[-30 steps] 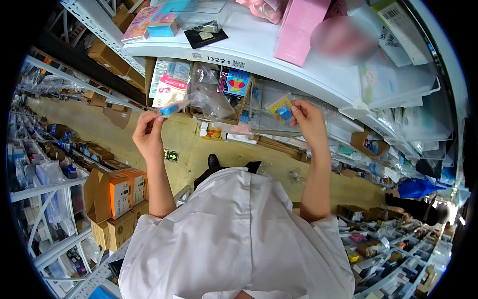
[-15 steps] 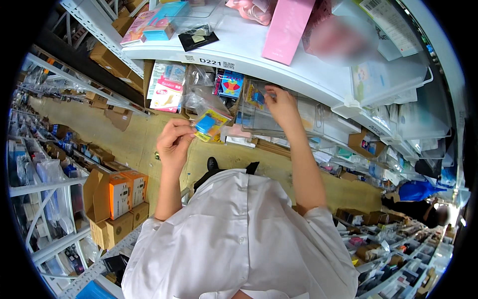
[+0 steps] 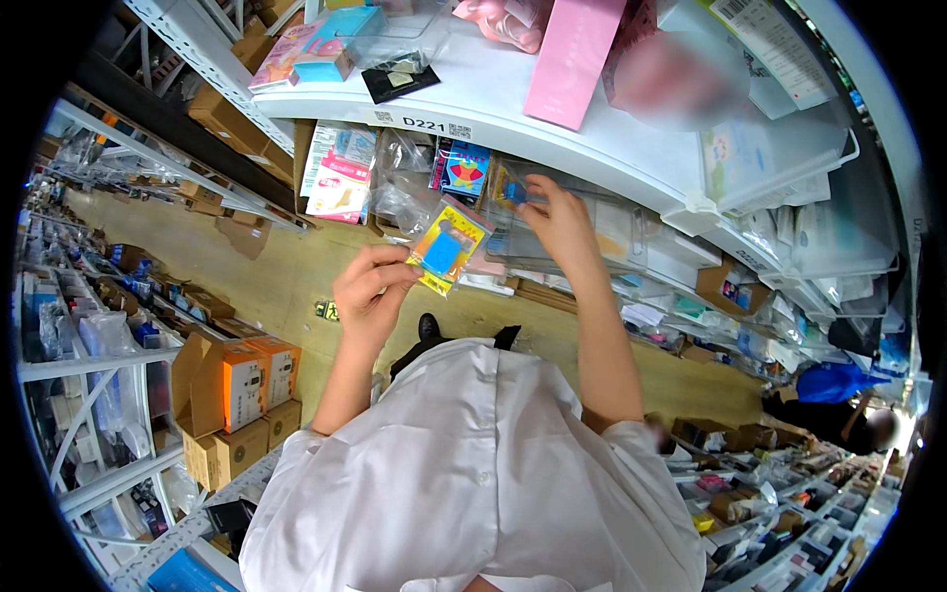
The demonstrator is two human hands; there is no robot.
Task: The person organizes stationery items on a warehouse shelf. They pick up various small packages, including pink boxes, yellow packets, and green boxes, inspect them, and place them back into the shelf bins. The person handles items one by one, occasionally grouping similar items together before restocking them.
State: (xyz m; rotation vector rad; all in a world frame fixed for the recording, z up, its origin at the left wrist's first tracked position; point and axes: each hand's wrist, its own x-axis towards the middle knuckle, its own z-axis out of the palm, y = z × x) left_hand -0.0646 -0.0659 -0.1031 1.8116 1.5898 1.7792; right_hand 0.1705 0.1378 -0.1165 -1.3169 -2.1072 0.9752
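Observation:
My left hand (image 3: 373, 291) pinches the lower edge of a small clear packet (image 3: 449, 249) with a yellow printed card and a blue piece inside. Its front now faces up, held before the lower shelf. My right hand (image 3: 557, 217) reaches to a clear plastic bin (image 3: 552, 259) under the shelf edge. Its fingers close on a similar yellow and blue packet (image 3: 510, 187) at the bin's left end; part of that packet is in shadow. Left of the bin lie a blue illustrated packet (image 3: 464, 168), crumpled clear bags (image 3: 400, 183) and a pink and white package (image 3: 340, 187).
Over the bin juts a white shelf (image 3: 493, 109) bearing a tall pink box (image 3: 572, 64), a blue box (image 3: 338, 44) and a black packet (image 3: 400, 79). Orange boxes (image 3: 245, 385) and cartons stand on the left rack. A person (image 3: 838, 409) is far off at right.
My left hand has shifted right and tilted its packet up, so the front shows more fully. The right hand has moved slightly, its fingers now against the packet in the bin.

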